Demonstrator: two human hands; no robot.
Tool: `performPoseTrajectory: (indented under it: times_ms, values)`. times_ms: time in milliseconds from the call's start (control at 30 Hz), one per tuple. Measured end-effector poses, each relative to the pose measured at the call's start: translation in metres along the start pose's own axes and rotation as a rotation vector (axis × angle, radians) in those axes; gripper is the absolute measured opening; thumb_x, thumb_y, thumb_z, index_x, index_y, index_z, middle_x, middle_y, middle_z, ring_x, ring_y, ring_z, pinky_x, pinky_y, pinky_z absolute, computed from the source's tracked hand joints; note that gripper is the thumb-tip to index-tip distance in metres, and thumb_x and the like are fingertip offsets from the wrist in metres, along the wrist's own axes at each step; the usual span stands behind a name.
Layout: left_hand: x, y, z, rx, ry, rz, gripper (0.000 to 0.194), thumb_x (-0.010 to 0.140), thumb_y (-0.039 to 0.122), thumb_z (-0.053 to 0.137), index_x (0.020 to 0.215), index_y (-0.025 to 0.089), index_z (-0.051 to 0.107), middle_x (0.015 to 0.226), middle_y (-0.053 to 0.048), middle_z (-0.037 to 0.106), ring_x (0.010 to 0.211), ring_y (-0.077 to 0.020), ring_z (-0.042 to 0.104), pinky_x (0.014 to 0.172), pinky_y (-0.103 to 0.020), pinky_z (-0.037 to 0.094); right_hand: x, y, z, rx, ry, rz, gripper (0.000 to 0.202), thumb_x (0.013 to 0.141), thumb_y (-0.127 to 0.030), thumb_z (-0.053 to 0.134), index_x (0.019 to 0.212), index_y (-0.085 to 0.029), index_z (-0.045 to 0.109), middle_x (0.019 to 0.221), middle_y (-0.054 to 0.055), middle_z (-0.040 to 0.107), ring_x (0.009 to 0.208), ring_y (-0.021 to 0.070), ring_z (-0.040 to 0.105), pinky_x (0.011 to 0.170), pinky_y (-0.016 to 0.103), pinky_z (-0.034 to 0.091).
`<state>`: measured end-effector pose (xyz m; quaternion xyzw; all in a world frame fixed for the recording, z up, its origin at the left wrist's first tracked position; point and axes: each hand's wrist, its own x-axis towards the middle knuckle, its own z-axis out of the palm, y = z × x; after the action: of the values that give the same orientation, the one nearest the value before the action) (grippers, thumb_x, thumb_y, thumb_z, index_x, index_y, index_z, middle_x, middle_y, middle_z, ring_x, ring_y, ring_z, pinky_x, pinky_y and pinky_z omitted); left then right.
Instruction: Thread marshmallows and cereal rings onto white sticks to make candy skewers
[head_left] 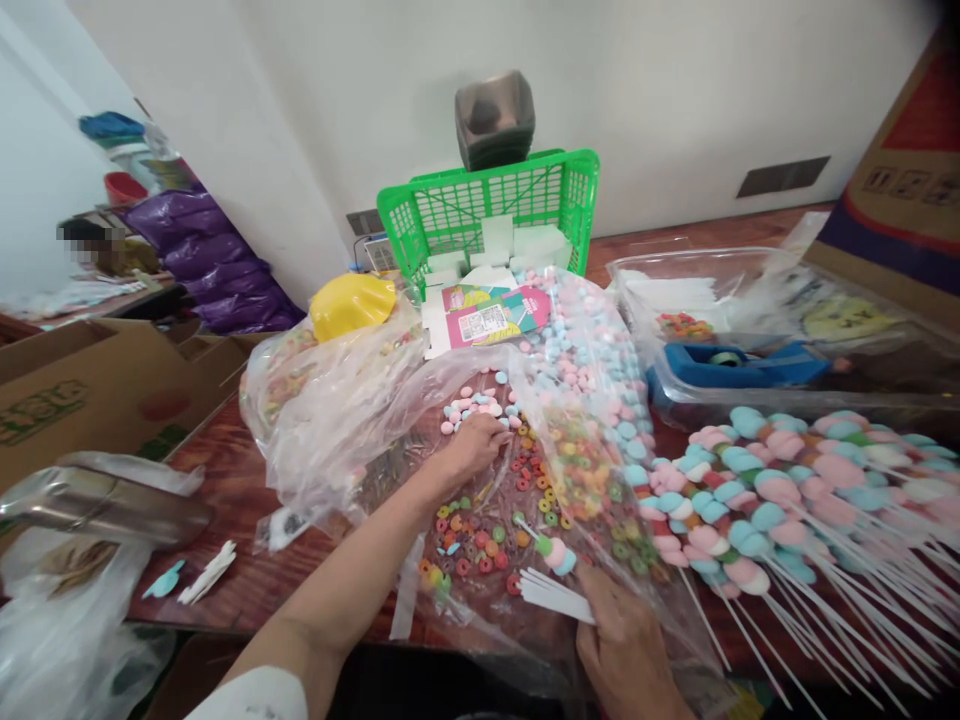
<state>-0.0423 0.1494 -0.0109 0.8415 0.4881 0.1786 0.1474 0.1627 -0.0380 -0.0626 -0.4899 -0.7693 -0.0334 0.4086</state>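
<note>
My left hand (480,447) reaches over a small pile of pink, white and blue marshmallows (471,405), its fingers drawn together; whatever they pinch is hidden. My right hand (626,635), near the table's front edge, is closed around a bundle of white sticks (555,596). Just above the bundle, against that hand, a skewer with a green ring and pink and blue marshmallows (556,553) shows its bare tip pointing up and left. Loose colored gummy rings (480,545) lie on clear plastic sheeting between my hands.
Finished marshmallow skewers (780,490) are heaped at right. Behind them, a clear bin (675,260) stands near a blue tape dispenser (739,365). A green basket (487,190) is at the back, bags of marshmallows (592,350) before it. A metal flask (105,505) lies left.
</note>
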Motion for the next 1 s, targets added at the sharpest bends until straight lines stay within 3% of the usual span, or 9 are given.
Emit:
performPoseTrajectory:
  times_ms: [133, 233, 300, 433, 533, 633, 733, 867, 1000]
  values:
    - [-0.003, -0.001, 0.001, -0.021, -0.006, -0.019, 0.028, 0.082, 0.015, 0.05, 0.059, 0.014, 0.065, 0.056, -0.002, 0.06, 0.055, -0.0136, 0.051, 0.059, -0.026, 0.039, 0.002, 0.0, -0.001, -0.019, 0.008, -0.029, 0.046, 0.065, 0.001, 0.036, 0.101, -0.013, 0.061, 0.076, 0.008, 0.072, 0.063, 0.0205, 0.069, 0.052, 0.029, 0.055]
    - [-0.012, 0.006, -0.001, -0.019, 0.071, -0.017, 0.022, 0.084, 0.018, 0.05, 0.087, 0.016, 0.071, 0.084, -0.007, 0.07, 0.083, -0.0201, 0.06, 0.079, -0.033, 0.044, 0.003, 0.0, -0.002, -0.032, 0.008, -0.018, 0.045, 0.065, 0.001, 0.035, 0.098, -0.011, 0.062, 0.073, 0.008, 0.072, 0.061, 0.0206, 0.069, 0.052, 0.029, 0.055]
    - [-0.023, 0.017, -0.003, -0.062, 0.142, 0.007, 0.029, 0.085, 0.021, 0.05, 0.109, 0.018, 0.067, 0.104, -0.009, 0.069, 0.1, -0.0229, 0.059, 0.091, -0.038, 0.042, 0.004, 0.001, -0.003, -0.036, 0.004, 0.016, 0.044, 0.065, 0.001, 0.035, 0.096, -0.011, 0.063, 0.073, 0.009, 0.072, 0.06, 0.0204, 0.068, 0.052, 0.029, 0.055]
    - [-0.057, 0.051, -0.005, -0.435, 0.202, -0.071, 0.04, 0.084, 0.029, 0.057, 0.123, 0.02, 0.059, 0.096, -0.006, 0.068, 0.085, -0.0181, 0.061, 0.078, -0.032, 0.049, 0.006, 0.0, -0.008, 0.026, -0.015, 0.082, 0.045, 0.069, 0.0, 0.035, 0.1, -0.013, 0.064, 0.077, 0.008, 0.072, 0.063, 0.0192, 0.068, 0.059, 0.029, 0.056]
    - [-0.083, 0.076, -0.002, -0.871, 0.252, -0.214, 0.048, 0.075, 0.03, 0.07, 0.12, 0.019, 0.061, 0.086, -0.003, 0.066, 0.075, -0.0141, 0.061, 0.067, -0.025, 0.05, 0.008, -0.004, -0.013, 0.086, -0.035, 0.122, 0.043, 0.07, -0.001, 0.036, 0.099, -0.014, 0.065, 0.074, 0.007, 0.071, 0.064, 0.0193, 0.068, 0.06, 0.029, 0.055]
    - [-0.1, 0.089, 0.001, -1.08, 0.353, -0.304, 0.036, 0.065, 0.027, 0.079, 0.099, 0.017, 0.071, 0.086, -0.003, 0.066, 0.079, -0.0148, 0.062, 0.07, -0.025, 0.052, 0.009, -0.008, -0.019, 0.105, -0.075, 0.139, 0.043, 0.07, -0.001, 0.036, 0.098, -0.014, 0.065, 0.072, 0.006, 0.07, 0.063, 0.019, 0.067, 0.058, 0.028, 0.054]
    - [-0.107, 0.094, 0.001, -1.069, 0.423, -0.289, 0.021, 0.065, 0.024, 0.08, 0.083, 0.018, 0.074, 0.089, -0.004, 0.067, 0.085, -0.0161, 0.063, 0.077, -0.028, 0.052, 0.01, -0.01, -0.023, 0.121, -0.101, 0.124, 0.047, 0.068, 0.0, 0.036, 0.102, -0.015, 0.065, 0.075, 0.005, 0.071, 0.066, 0.0182, 0.067, 0.06, 0.027, 0.053]
    - [-0.109, 0.097, -0.002, -1.004, 0.467, -0.226, 0.016, 0.069, 0.022, 0.078, 0.084, 0.019, 0.075, 0.094, -0.006, 0.069, 0.091, -0.0179, 0.064, 0.085, -0.031, 0.051, 0.011, -0.011, -0.028, 0.078, -0.083, 0.061, 0.048, 0.066, 0.001, 0.036, 0.102, -0.015, 0.065, 0.076, 0.006, 0.07, 0.066, 0.0199, 0.067, 0.057, 0.029, 0.052]
    - [-0.11, 0.102, -0.002, -0.883, 0.524, -0.148, 0.012, 0.073, 0.021, 0.074, 0.084, 0.019, 0.074, 0.091, -0.005, 0.072, 0.088, -0.0175, 0.066, 0.083, -0.031, 0.052, 0.009, -0.013, -0.03, -0.002, -0.07, 0.057, 0.042, 0.066, 0.0, 0.036, 0.093, -0.015, 0.065, 0.075, 0.007, 0.07, 0.063, 0.0204, 0.067, 0.058, 0.03, 0.052]
